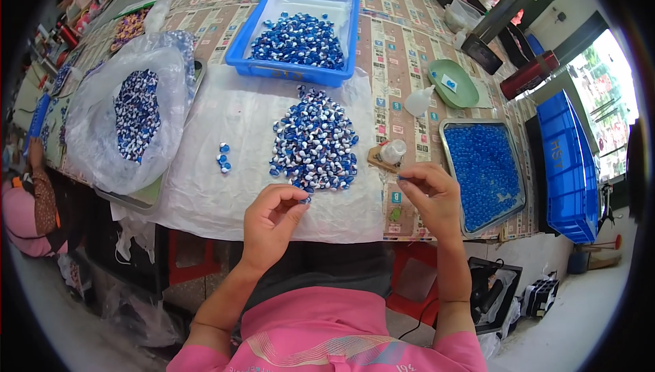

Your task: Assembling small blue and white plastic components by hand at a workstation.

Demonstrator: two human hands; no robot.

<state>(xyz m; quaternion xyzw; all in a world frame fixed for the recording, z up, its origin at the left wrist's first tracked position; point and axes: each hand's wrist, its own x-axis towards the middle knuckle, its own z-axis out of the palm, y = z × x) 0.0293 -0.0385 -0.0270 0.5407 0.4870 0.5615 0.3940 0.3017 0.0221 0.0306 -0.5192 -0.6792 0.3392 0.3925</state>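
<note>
My left hand (267, 227) is closed in a pinch, with a small blue-and-white bead (306, 200) between thumb and forefinger. It sits at the near edge of a heap of blue-and-white beads (315, 141) spread on white paper (232, 215). To the right, my right hand (438, 203) pinches a tiny blue bead (401, 179) at its fingertips. That hand hovers between a small clear bottle (394, 152) on a wooden block and a metal tray (445, 141) of clear blue beads (481, 167). A few separate beads (224, 158) lie left of the heap.
Behind the heap stands a blue bin (293, 75) of similar beads. A clear plastic bag (89, 133) of beads lies at left. A green dish (471, 92), a white squeeze bottle (418, 102) and a red flask (529, 76) stand at right. Another person's arm (44, 195) shows far left.
</note>
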